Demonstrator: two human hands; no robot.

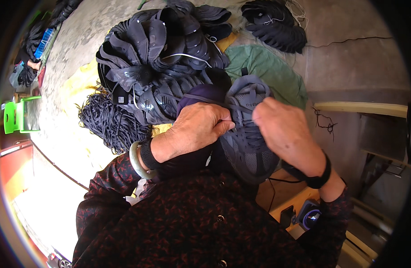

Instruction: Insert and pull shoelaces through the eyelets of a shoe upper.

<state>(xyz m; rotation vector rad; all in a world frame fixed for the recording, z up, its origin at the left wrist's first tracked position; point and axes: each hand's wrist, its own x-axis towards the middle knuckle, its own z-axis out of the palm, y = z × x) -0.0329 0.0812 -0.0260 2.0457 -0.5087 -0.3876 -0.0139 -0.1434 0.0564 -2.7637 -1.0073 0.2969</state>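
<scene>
A dark grey sneaker upper (254,167) lies in front of me, its toe toward my body and its tongue (248,96) pointing away. Dark shoelace (248,131) runs across its front in rows. At the left edge of the opening, my left hand (194,127) is closed in a pinch on the shoelace, thumb against forefinger. My right hand (286,131) is at the right edge by the tongue, its fingers curled closed on the lace; the fingertips are partly hidden. A purple cloth-like piece (205,92) sits just beyond my left hand.
A tangled heap of dark laces (113,120) lies left of several stacked black uppers (143,42). Behind are a green cloth (268,67) and another bundle of uppers (277,31). A bright green chair (20,115) stands far left; a wooden drawer (303,196) holds a phone (286,216) near right.
</scene>
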